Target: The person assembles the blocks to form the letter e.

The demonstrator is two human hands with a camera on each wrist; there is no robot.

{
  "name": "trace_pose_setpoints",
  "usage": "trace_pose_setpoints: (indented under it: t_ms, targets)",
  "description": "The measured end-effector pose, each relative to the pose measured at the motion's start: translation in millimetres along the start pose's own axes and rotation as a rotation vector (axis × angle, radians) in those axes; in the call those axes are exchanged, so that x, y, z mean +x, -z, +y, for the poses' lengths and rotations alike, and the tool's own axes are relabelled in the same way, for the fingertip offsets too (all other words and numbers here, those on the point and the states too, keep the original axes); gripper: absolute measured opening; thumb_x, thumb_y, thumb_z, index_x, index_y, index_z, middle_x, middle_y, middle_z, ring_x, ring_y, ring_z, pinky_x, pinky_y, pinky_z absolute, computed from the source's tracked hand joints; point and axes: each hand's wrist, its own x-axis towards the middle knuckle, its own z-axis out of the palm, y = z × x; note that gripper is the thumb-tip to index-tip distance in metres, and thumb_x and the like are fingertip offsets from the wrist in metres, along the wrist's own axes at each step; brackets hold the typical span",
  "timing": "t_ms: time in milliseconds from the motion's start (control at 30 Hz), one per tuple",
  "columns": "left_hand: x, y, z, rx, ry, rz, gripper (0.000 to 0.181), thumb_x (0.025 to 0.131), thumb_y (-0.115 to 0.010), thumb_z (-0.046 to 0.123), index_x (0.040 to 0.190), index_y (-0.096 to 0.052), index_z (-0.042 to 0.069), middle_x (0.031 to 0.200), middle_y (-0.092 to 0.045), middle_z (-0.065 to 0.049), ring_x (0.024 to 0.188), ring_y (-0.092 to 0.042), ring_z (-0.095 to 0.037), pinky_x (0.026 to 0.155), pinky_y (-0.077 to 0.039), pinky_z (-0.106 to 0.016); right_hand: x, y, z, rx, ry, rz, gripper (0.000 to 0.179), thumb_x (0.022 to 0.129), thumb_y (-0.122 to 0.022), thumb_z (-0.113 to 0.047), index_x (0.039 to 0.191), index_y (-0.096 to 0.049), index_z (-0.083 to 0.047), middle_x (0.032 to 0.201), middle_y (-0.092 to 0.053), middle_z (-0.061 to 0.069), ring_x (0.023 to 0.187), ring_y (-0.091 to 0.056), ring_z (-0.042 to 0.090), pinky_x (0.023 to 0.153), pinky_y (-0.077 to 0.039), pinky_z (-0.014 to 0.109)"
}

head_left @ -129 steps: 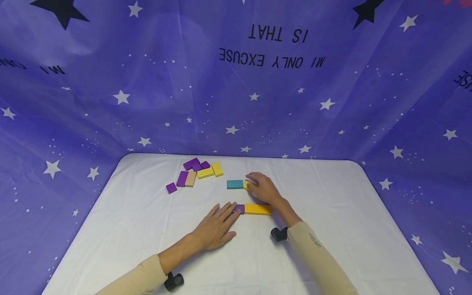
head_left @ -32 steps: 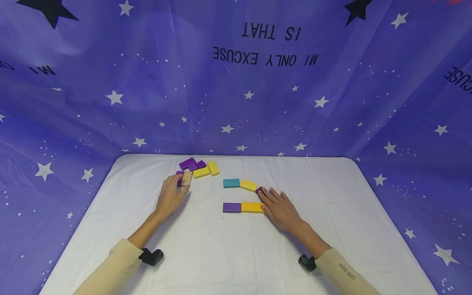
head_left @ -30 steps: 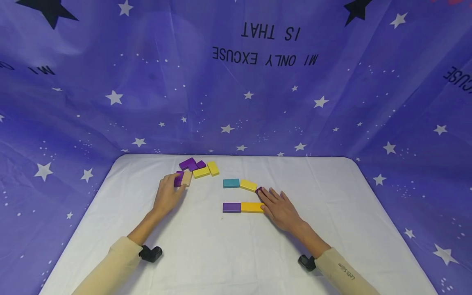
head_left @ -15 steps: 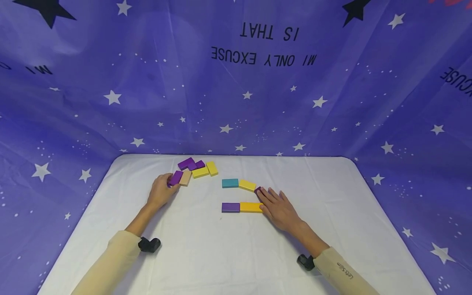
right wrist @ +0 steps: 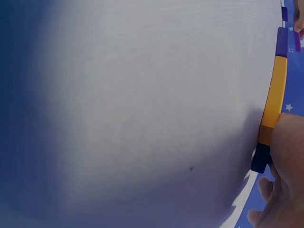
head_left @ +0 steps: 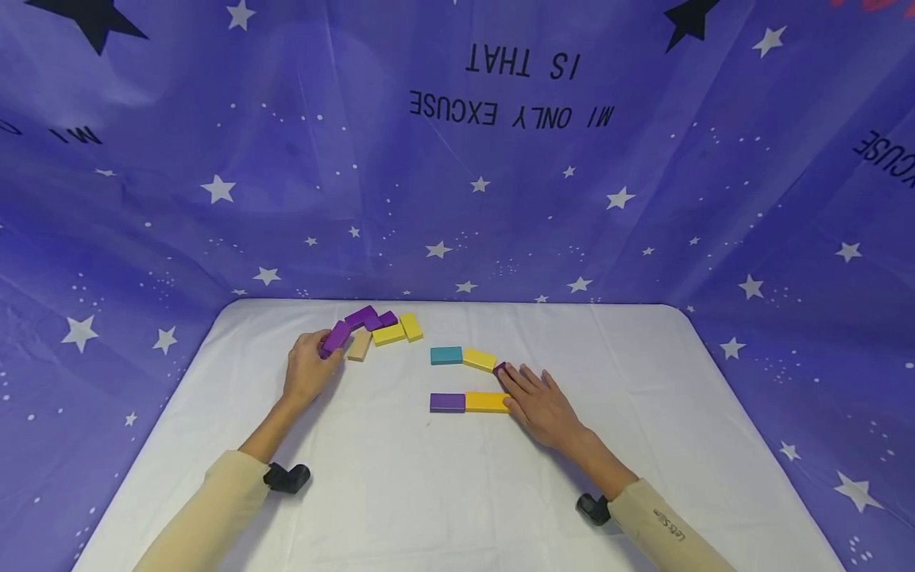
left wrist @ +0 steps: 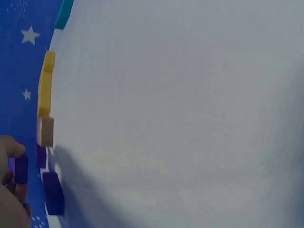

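Purple block (head_left: 337, 336) shifted, left fingers (head_left: 311, 341) pinching, left wrist revealing head-hidden cube (left wrist: 53, 194)

White table (head_left: 457, 492) on my feed
I see a bent row of teal block (head_left: 446, 356), yellow block (head_left: 478, 360) and dark block (head_left: 499, 369), purple block (head_left: 447, 403) touching orange block (head_left: 486, 403), tan block (head_left: 360, 345) near a purple-and-yellow cluster (head_left: 388, 334).

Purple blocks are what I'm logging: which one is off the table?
The oblong purple block pinched in the left hand; the other visible purple blocks rest on the white-covered table.
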Motion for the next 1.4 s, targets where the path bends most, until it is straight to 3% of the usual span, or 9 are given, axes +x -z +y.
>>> trace_pose_setpoints:
  t_ms: [167, 500, 1000, 1400]
  targets:
    - [-8.5, -7.3, 20.8, -0.064, -0.056, 0.000, 0.045, 0.086, -0.074, 0.005, 0.126, -0.061, -0.010, 0.114, -0.059, -0.028, 0.101, -0.060, -0.041, 0.088, -0.046, -0.053, -0.3, 0, 0, -0.007, -0.003, -0.005, 0.056, 0.106, -0.045, -0.038, 0.156, -0.035, -0.013, 0.159, -0.033, 0.006, 0.145, -0.028, 0.034, 0.115, -0.018, 0.061]
    - [-30.0, -32.7, 55.4, -0.117, -0.113, -0.119, 0.048, 0.086, -0.076, 0.005, 0.130, -0.061, -0.008, 0.116, -0.061, -0.023, 0.104, -0.060, -0.036, 0.092, -0.049, -0.048, 1.0, 1, 0, -0.013, -0.001, -0.001, 0.057, 0.106, -0.044, -0.039, 0.156, -0.034, -0.013, 0.159, -0.033, 0.006, 0.145, -0.029, 0.034, 0.115, -0.018, 0.061]
    - [-32.4, -60.2, 55.1, -0.110, -0.193, -0.227, 0.044, 0.083, -0.076, -0.001, 0.125, -0.065, -0.006, 0.119, -0.064, -0.024, 0.114, -0.059, -0.038, 0.100, -0.045, -0.050, 0.1, 2, -1, 0.006, -0.007, 0.000, 0.056, 0.106, -0.045, -0.038, 0.156, -0.035, -0.014, 0.158, -0.034, 0.007, 0.145, -0.028, 0.034, 0.115, -0.018, 0.061]
    - [-27.9, -69.5, 58.2, -0.084, -0.209, -0.249, 0.040, 0.083, -0.072, -0.003, 0.122, -0.065, -0.009, 0.115, -0.064, -0.025, 0.111, -0.059, -0.040, 0.100, -0.045, -0.051, -0.3, 2, -1, 0.013, -0.001, 0.005, 0.056, 0.106, -0.045, -0.037, 0.155, -0.036, -0.013, 0.158, -0.034, 0.007, 0.145, -0.029, 0.035, 0.114, -0.019, 0.061]
